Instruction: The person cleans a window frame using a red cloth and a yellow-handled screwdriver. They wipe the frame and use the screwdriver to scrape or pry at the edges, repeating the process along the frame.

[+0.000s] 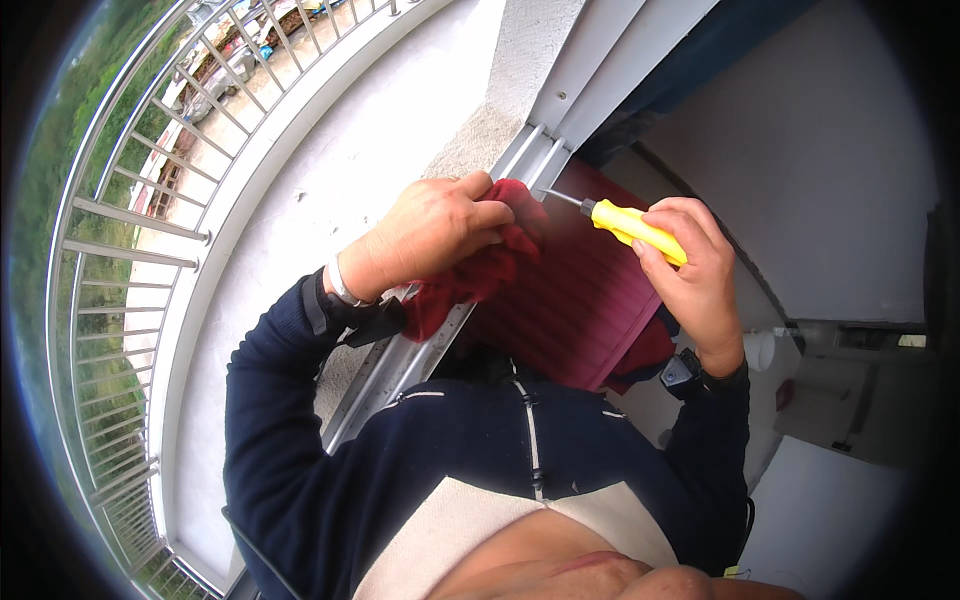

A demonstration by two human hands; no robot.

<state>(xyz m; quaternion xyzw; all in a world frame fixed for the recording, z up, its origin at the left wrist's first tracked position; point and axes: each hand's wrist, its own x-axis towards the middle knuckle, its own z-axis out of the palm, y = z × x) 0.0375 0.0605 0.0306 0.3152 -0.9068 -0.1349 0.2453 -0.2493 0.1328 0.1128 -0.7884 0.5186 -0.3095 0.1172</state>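
Note:
My left hand (431,229) grips a crumpled dark red cloth (517,217), which lies over the metal sliding track (442,330) of a window or door frame. My right hand (697,274) holds a screwdriver (637,229) by its yellow handle. The thin metal shaft points left, and its tip is at or just above the inner edge of the track, right beside the cloth. Whether the tip touches the metal, I cannot tell. The cloth and my left hand hide the middle of the track.
A rough sill (472,146) borders the track on the left, with a pale balcony floor and a curved metal railing (135,217) beyond. A ribbed dark red surface (577,300) lies below my right hand. A white container (759,351) stands farther right.

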